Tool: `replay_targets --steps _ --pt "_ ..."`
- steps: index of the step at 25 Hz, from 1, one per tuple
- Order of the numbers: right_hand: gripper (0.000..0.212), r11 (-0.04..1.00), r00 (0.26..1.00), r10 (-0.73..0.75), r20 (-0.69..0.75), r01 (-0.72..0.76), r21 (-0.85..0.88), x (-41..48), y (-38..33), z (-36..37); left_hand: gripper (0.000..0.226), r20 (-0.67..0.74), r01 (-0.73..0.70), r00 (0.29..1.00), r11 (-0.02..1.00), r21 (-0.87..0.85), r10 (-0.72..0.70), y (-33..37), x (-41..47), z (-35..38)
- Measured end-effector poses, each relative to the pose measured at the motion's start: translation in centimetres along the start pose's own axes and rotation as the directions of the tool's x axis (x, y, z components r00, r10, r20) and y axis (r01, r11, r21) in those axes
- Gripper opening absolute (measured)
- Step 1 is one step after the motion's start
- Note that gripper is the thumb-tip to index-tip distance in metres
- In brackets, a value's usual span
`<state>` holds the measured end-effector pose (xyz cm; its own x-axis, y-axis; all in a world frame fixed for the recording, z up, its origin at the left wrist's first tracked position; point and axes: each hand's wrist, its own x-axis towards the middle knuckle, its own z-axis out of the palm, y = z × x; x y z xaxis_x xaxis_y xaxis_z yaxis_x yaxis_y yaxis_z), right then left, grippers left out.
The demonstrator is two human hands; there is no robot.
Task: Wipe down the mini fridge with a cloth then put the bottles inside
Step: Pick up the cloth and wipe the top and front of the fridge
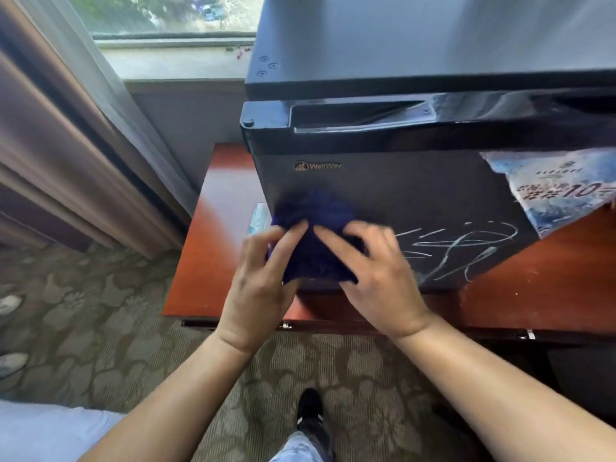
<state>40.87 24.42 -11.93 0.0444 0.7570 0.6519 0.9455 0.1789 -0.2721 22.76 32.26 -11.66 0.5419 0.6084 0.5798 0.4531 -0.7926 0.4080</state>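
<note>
The black mini fridge (400,195) stands upright with its door shut, white scribbles across the lower front. A crumpled dark blue cloth (313,235) is pressed against the door's lower left, below the logo.

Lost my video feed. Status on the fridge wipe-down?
Left hand and right hand both pressing blue cloth on fridge door. Door shut. Nothing in the way.

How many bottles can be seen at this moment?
1, possibly: a pale plastic item on the wooden table, just left of the mini fridge, looks like a bottle but is mostly hidden. Others may be out of view.
</note>
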Motion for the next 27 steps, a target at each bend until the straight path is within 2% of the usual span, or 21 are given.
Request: replay_targets --steps 3,6,8,10,12,14,17,20,22,24,27 --pt "0.055 0.999 0.978 0.031 -0.208 -0.032 -0.001 3.4 0.2 -5.9 0.069 -0.19 -0.094 0.978 0.995 -0.019 0.089 4.1 4.7 -1.9" --pt "0.058 0.986 0.96 0.165 -0.228 -0.154 0.068 2.2 2.1 -8.9 0.062 -0.225 -0.111 0.97 0.992 -0.053 0.096 7.2 6.0 0.6" --pt "0.058 0.949 0.927 0.312 -0.208 -0.294 0.116 -1.2 4.0 -8.0 0.058 -0.15 -0.066 0.988 0.99 -0.124 0.047 8.1 4.5 4.7" --pt "0.058 0.878 0.87 0.473 -0.14 -0.452 0.159 -5.7 6.4 -5.9 0.067 0.042 0.012 0.999 0.991 -0.137 -0.007 8.2 2.1 9.5" --pt "0.058 0.784 0.792 0.61 -0.026 -0.599 0.162 -9.9 8.5 -3.9 0.076 0.239 0.058 0.97 0.993 -0.103 -0.032 8.3 -0.5 13.3" --pt "0.056 0.722 0.735 0.676 0.044 -0.673 0.16 -12.3 9.9 -3.2 0.075 0.331 0.082 0.942 0.994 -0.078 -0.052 8.9 -1.9 15.4" --pt "0.057 0.711 0.739 0.674 0.021 -0.656 0.254 -11.8 10.1 -4.3 0.07 0.264 0.105 0.961 0.991 -0.079 -0.081 11.0 -1.0 14.9" --pt "0.057 0.758 0.773 0.613 -0.166 -0.515 0.4 -8.1 9.6 -8.7 0.066 0.017 0.005 1.0 0.991 -0.135 -0.002 14.4 3.2 11.9" --pt "0.055 0.824 0.791 0.54 -0.289 -0.425 0.376 -6.1 9.8 -11.9 0.063 -0.1 -0.082 0.993 0.986 -0.147 0.067 16.6 6.0 10.5" --pt "0.052 0.861 0.815 0.49 -0.308 -0.396 0.321 -5.8 10.8 -13.1 0.06 -0.118 -0.095 0.99 0.985 -0.147 0.077 17.9 6.5 11.0" --pt "0.051 0.83 0.815 0.523 -0.248 -0.422 0.364 -9.1 13.3 -10.3 0.059 -0.044 -0.027 0.999 0.982 -0.188 0.019 17.0 4.1 15.3"
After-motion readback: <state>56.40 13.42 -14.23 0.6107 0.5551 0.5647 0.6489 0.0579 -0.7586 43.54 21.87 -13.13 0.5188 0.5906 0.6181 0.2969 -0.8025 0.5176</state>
